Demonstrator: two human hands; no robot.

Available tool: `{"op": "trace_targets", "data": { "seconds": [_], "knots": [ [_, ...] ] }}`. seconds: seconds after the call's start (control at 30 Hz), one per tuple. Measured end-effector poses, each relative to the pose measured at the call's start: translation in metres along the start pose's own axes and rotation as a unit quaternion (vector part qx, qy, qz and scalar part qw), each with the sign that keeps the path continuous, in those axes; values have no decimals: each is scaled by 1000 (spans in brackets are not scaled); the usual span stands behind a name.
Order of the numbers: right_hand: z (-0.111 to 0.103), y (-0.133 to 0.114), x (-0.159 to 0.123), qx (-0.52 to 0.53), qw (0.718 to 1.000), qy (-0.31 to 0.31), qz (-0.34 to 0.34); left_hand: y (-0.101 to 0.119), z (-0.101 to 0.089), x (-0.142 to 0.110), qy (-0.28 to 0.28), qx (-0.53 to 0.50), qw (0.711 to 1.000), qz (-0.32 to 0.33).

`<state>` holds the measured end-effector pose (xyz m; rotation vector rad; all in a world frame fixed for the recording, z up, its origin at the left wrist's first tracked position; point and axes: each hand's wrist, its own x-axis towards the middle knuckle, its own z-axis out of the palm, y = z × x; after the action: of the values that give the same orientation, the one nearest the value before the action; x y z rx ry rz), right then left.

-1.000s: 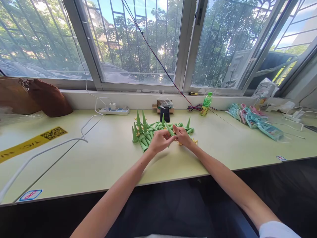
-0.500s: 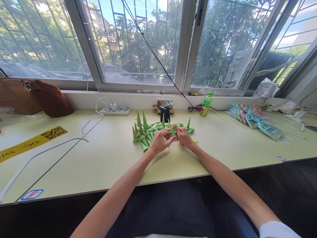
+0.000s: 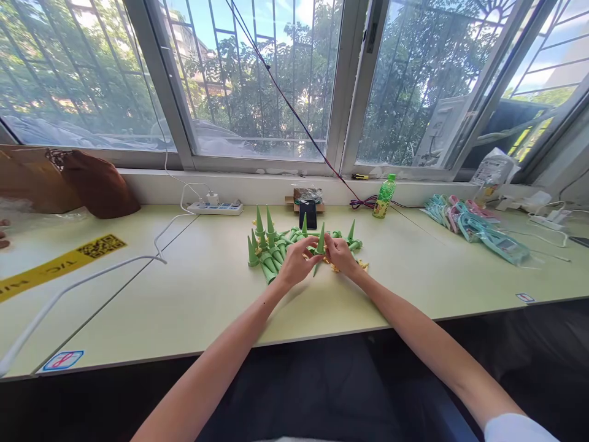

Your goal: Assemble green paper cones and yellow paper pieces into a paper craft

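Observation:
A pile of green cone-shaped plastic spikes [image 3: 269, 252] lies on the pale green table [image 3: 184, 294], some upright, some on their sides. Small yellow pieces [image 3: 362, 264] lie at the right of the pile. My left hand [image 3: 297, 263] and my right hand [image 3: 339, 253] meet over the pile, both with fingers closed on one green spike [image 3: 320, 240] that points up between them. What the fingertips pinch at its base is hidden.
A black phone [image 3: 308, 214] leans at the sill behind the pile, beside a green bottle [image 3: 383, 196]. A power strip [image 3: 216, 207] and white cable [image 3: 92, 270] lie left, with a brown bag [image 3: 99, 184]. Pastel packets [image 3: 478, 227] lie right. Another person's fingers [image 3: 2, 233] show at the left edge.
The spike held between my hands has tipped from slanting to nearly upright, and both hands have risen slightly. The view has shifted a little.

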<state>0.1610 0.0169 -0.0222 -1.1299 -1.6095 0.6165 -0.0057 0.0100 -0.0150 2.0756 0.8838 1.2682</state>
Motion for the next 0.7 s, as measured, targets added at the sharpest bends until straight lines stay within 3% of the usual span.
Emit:
{"op": "trace_targets", "data": {
  "seconds": [0.27,0.7],
  "knots": [
    [3,-2,-2,-10,1000,-21,-15,-3,2,1,15,59,996,67],
    [7,-3,-4,34,999,-20,-34,4,6,-1,-4,51,997,58]
  ]
}}
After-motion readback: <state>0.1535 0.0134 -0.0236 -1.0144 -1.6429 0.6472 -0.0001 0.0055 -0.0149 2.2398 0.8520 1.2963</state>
